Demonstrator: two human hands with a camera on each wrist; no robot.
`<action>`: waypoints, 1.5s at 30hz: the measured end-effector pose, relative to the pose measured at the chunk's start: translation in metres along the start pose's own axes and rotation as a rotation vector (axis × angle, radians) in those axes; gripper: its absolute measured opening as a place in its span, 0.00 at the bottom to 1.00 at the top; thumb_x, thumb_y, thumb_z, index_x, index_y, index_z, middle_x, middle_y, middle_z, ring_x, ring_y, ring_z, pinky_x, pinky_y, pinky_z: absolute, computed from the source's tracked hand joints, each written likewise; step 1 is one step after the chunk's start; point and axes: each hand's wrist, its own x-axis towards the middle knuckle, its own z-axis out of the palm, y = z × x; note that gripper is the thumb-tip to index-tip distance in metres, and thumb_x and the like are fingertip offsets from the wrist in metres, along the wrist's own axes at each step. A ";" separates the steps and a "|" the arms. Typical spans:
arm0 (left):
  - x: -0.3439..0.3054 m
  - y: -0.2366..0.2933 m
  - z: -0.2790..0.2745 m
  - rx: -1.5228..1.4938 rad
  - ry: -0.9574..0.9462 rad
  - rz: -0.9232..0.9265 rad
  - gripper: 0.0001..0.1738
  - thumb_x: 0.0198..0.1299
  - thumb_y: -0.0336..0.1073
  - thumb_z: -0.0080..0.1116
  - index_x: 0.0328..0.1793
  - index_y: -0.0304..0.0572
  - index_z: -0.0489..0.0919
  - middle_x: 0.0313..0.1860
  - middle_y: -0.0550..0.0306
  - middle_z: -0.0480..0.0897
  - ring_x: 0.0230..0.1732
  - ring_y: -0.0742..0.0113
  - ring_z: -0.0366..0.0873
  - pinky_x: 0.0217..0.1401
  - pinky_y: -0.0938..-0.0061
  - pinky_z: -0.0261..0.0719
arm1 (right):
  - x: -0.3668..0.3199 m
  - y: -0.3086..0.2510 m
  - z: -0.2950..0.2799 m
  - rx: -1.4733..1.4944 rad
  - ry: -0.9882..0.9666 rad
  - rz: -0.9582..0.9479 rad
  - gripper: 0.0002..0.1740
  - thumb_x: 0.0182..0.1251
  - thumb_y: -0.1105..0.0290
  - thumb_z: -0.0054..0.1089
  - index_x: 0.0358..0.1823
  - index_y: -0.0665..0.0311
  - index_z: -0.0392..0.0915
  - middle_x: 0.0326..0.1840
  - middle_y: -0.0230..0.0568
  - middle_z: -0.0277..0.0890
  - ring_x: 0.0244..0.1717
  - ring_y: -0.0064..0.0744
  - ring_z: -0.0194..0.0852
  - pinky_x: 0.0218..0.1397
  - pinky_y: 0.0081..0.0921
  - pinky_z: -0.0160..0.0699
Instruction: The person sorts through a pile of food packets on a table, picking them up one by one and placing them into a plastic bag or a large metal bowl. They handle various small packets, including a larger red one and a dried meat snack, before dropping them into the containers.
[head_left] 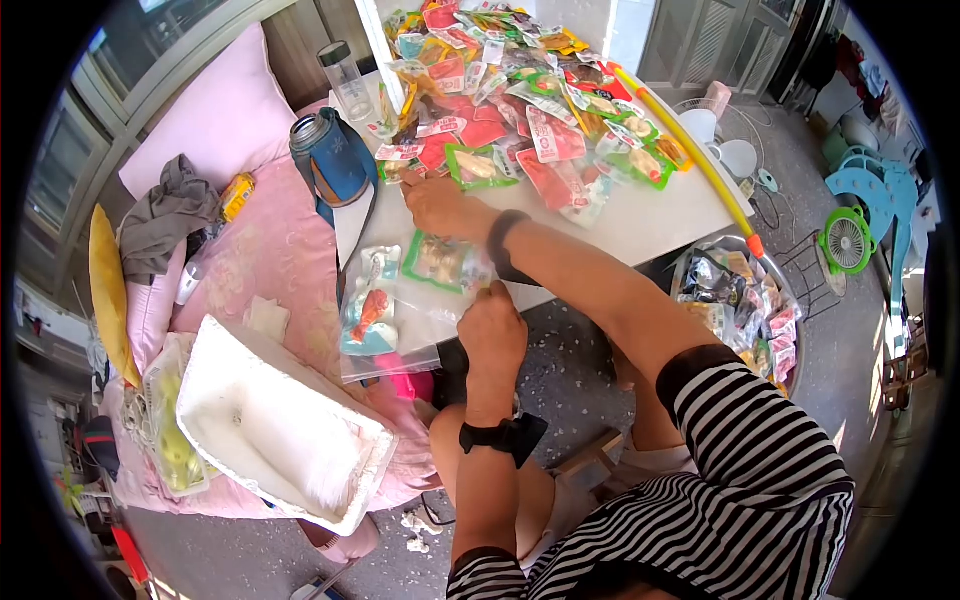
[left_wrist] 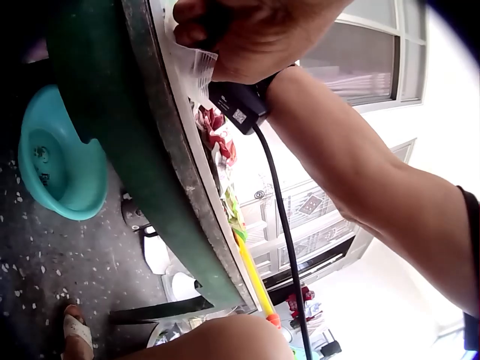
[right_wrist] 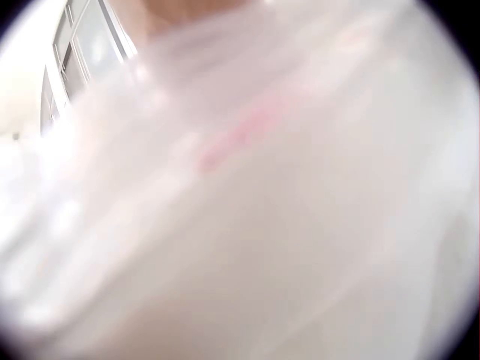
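My left hand pinches the edge of a clear plastic bag at the table's near edge. In the left wrist view a ribbed corner of clear plastic sticks out beside the left hand. Across the table, my right hand reaches to the front of a packet heap, its fingertips partly hidden; I cannot tell whether they grip anything. Below its wrist lies a green-edged food packet. A blue-and-white packet with a drumstick picture lies to the left. Blurred clear plastic fills the right wrist view.
Many snack packets cover the table's far side, with a yellow pole along the right edge. A blue flask and a clear bottle stand left. A white foam box sits on pink bedding; a packet-filled basin is at right.
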 end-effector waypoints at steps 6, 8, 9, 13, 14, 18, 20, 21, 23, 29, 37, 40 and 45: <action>0.002 0.000 0.000 0.033 -0.035 0.012 0.04 0.51 0.25 0.53 0.35 0.36 0.75 0.29 0.42 0.80 0.30 0.41 0.80 0.33 0.52 0.78 | -0.051 0.010 -0.042 0.531 0.470 0.112 0.24 0.51 0.76 0.63 0.52 0.72 0.72 0.49 0.50 0.72 0.40 0.43 0.79 0.42 0.35 0.77; 0.001 0.003 0.001 0.034 -0.027 0.011 0.05 0.52 0.26 0.53 0.36 0.36 0.76 0.30 0.42 0.80 0.31 0.42 0.80 0.34 0.52 0.77 | -0.087 0.015 -0.067 0.726 0.484 0.285 0.28 0.50 0.75 0.66 0.55 0.71 0.70 0.49 0.48 0.72 0.38 0.39 0.79 0.39 0.33 0.78; 0.000 0.004 0.001 0.037 -0.026 0.013 0.06 0.52 0.26 0.53 0.36 0.36 0.77 0.30 0.42 0.80 0.32 0.42 0.80 0.35 0.52 0.77 | -0.106 0.020 -0.077 0.793 0.473 0.393 0.29 0.50 0.74 0.67 0.56 0.71 0.70 0.50 0.47 0.72 0.38 0.35 0.79 0.38 0.32 0.78; 0.001 0.003 0.002 0.004 -0.020 0.003 0.11 0.53 0.28 0.54 0.42 0.40 0.82 0.32 0.41 0.80 0.34 0.40 0.79 0.38 0.52 0.76 | -0.177 0.038 -0.084 0.834 0.441 0.495 0.30 0.51 0.70 0.69 0.58 0.69 0.71 0.44 0.42 0.77 0.33 0.23 0.76 0.33 0.25 0.77; 0.002 0.004 0.001 -0.021 -0.003 0.006 0.11 0.54 0.28 0.54 0.42 0.40 0.82 0.33 0.40 0.80 0.35 0.40 0.79 0.38 0.52 0.76 | -0.190 0.045 -0.085 0.897 0.329 0.583 0.28 0.52 0.70 0.69 0.56 0.69 0.73 0.42 0.40 0.78 0.31 0.22 0.75 0.33 0.24 0.77; 0.002 0.006 0.002 -0.082 0.043 0.023 0.09 0.55 0.29 0.55 0.41 0.38 0.82 0.32 0.40 0.80 0.34 0.39 0.78 0.38 0.55 0.75 | -0.227 0.062 -0.087 1.077 0.065 0.705 0.18 0.57 0.69 0.67 0.49 0.68 0.80 0.33 0.35 0.82 0.27 0.18 0.73 0.32 0.20 0.76; 0.003 0.005 0.004 -0.101 0.049 0.033 0.09 0.55 0.28 0.55 0.41 0.35 0.82 0.32 0.40 0.80 0.33 0.39 0.77 0.38 0.56 0.75 | -0.240 0.065 -0.091 1.220 0.082 0.674 0.14 0.59 0.69 0.66 0.44 0.68 0.83 0.31 0.33 0.82 0.26 0.16 0.73 0.30 0.18 0.74; 0.005 0.005 0.004 -0.130 0.096 0.086 0.08 0.56 0.28 0.55 0.40 0.34 0.82 0.32 0.40 0.80 0.32 0.41 0.77 0.36 0.58 0.74 | -0.240 0.067 -0.094 1.328 0.117 0.650 0.12 0.60 0.70 0.66 0.43 0.68 0.83 0.32 0.33 0.82 0.26 0.16 0.73 0.28 0.17 0.72; 0.004 0.007 0.003 -0.196 0.119 0.056 0.08 0.57 0.28 0.56 0.40 0.33 0.82 0.31 0.40 0.80 0.30 0.44 0.78 0.35 0.61 0.74 | -0.243 0.067 -0.103 1.529 0.175 0.632 0.11 0.61 0.72 0.64 0.43 0.69 0.83 0.32 0.30 0.82 0.27 0.15 0.73 0.25 0.16 0.68; 0.005 0.011 0.003 -0.451 0.245 -0.006 0.08 0.62 0.28 0.56 0.42 0.27 0.80 0.28 0.51 0.80 0.26 0.70 0.71 0.31 0.76 0.70 | -0.258 0.074 -0.120 1.724 -0.046 0.613 0.07 0.62 0.69 0.63 0.37 0.65 0.83 0.26 0.25 0.79 0.20 0.09 0.68 0.21 0.10 0.62; 0.005 0.015 -0.002 -0.383 0.283 0.130 0.09 0.62 0.27 0.55 0.45 0.31 0.81 0.25 0.50 0.74 0.22 0.63 0.71 0.24 0.72 0.67 | -0.256 0.058 -0.115 1.772 -0.072 0.480 0.08 0.62 0.67 0.63 0.36 0.64 0.83 0.25 0.24 0.78 0.14 0.07 0.54 0.15 0.10 0.46; 0.003 0.019 -0.003 -0.236 0.321 0.187 0.11 0.62 0.25 0.55 0.49 0.30 0.80 0.26 0.52 0.72 0.22 0.65 0.70 0.25 0.72 0.68 | -0.249 0.062 -0.100 1.776 -0.020 0.556 0.09 0.63 0.69 0.63 0.40 0.66 0.82 0.24 0.24 0.76 0.15 0.09 0.57 0.15 0.12 0.49; 0.001 0.026 -0.002 -0.187 0.361 0.241 0.12 0.62 0.25 0.55 0.50 0.32 0.81 0.27 0.50 0.72 0.21 0.61 0.70 0.24 0.69 0.68 | -0.235 0.045 -0.087 1.838 -0.001 0.582 0.06 0.64 0.70 0.62 0.39 0.64 0.81 0.18 0.20 0.66 0.13 0.09 0.49 0.14 0.14 0.42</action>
